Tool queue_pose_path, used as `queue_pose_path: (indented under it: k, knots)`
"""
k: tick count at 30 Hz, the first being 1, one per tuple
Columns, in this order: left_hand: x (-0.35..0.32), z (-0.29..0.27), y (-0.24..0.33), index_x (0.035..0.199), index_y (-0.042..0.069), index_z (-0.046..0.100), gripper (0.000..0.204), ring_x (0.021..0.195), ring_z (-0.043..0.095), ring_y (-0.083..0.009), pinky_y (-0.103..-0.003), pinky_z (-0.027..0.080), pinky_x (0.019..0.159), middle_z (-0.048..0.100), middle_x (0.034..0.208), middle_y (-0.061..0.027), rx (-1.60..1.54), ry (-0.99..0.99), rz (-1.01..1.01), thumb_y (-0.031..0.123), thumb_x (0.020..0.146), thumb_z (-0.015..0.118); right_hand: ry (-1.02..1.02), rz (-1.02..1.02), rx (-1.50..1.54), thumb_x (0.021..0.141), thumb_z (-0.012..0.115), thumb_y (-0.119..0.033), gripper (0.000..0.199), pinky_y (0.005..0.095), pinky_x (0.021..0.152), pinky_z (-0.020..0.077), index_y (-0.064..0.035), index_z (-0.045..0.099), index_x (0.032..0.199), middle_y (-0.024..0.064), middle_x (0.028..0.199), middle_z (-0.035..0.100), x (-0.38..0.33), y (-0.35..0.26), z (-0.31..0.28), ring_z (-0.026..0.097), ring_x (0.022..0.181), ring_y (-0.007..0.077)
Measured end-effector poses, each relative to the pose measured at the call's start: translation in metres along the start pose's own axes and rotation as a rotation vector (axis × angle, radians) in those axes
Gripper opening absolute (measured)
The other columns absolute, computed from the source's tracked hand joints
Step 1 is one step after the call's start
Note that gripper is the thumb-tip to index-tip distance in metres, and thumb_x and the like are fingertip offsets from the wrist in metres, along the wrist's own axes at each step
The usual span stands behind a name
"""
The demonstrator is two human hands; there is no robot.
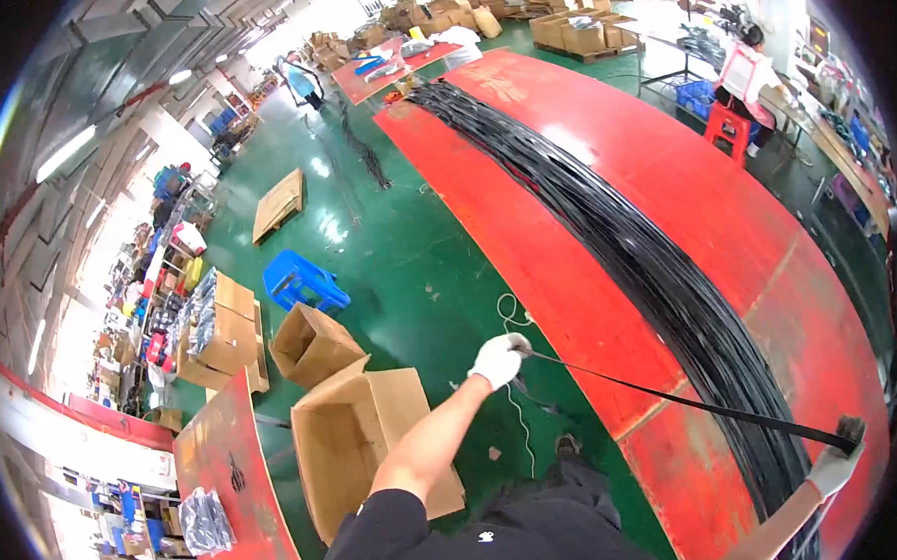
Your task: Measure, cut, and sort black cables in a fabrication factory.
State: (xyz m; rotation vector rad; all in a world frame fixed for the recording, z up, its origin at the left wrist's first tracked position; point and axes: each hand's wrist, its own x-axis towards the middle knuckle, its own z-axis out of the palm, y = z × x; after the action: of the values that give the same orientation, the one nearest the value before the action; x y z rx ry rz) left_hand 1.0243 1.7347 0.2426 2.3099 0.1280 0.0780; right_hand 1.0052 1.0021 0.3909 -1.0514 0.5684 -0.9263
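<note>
In a white glove, my left hand [500,362] is closed on one end of a black strap [664,395], over the green floor beside the table's edge. The strap runs taut to the right, across the table. Also gloved, my right hand [833,469] grips it at the far end, and a dark, bunched piece [850,431] sticks up from the fingers there; I cannot make out what it is. Beneath the taut strap lies a long, thick bundle of black straps [622,237], stretched lengthwise along the red table [559,285].
Open cardboard boxes [346,447] stand on the floor at my left, near a blue stool [304,280]. A smaller red table [239,489] carries scissors [237,473] and a plastic-wrapped pack [206,521]. One person [745,77] sits at far right; another [302,82] stands far left.
</note>
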Motion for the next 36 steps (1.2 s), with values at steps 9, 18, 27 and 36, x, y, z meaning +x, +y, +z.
queue_pose_path:
  k: [9,18,27,36]
  knots:
    - [0.149,-0.168,-0.099,0.104,0.006,0.072,0.035,0.086,0.062,-0.0108,-0.027,0.056,0.077,0.068,0.094,-0.0006,-0.556,-0.022,-0.256,-0.008,0.086,0.046,0.167,0.311,0.183,0.115,0.039,-0.029,0.046,0.0467,0.118,0.0467,-0.0013,0.062,0.143,0.0148,0.143,0.067,0.056,0.126,0.072,0.064,0.132,0.0291]
    - [0.330,-0.306,-0.186,0.108,0.009,0.075,0.021,0.097,0.074,-0.0252,-0.038,0.057,0.089,0.078,0.101,-0.0109,0.092,-0.142,0.262,0.013,0.096,0.059,0.016,0.397,0.376,0.109,0.056,-0.030,0.031,0.0450,0.098,0.0571,-0.0035,0.070,0.119,0.0096,0.117,0.075,-0.156,0.321,0.243,0.070,0.104,0.0283]
    - [0.485,-0.449,-0.279,0.112,0.004,0.075,0.025,0.099,0.072,-0.0181,-0.033,0.056,0.091,0.077,0.101,-0.0087,-0.147,-0.170,0.225,0.002,0.096,0.056,0.038,0.362,0.405,0.111,0.043,-0.027,0.039,0.0558,0.106,0.0570,0.0036,0.067,0.114,0.0195,0.120,0.074,-0.205,0.372,0.358,0.071,0.111,0.0380]
    - [0.653,-0.563,-0.373,0.114,0.004,0.075,0.027,0.090,0.068,-0.0156,-0.032,0.054,0.087,0.076,0.099,-0.0063,0.078,-0.231,0.160,0.000,0.094,0.058,0.078,0.275,0.300,0.112,0.043,-0.028,0.042,0.0516,0.108,0.0557,0.0025,0.067,0.127,0.0176,0.132,0.071,-0.253,0.465,0.536,0.068,0.118,0.0364]
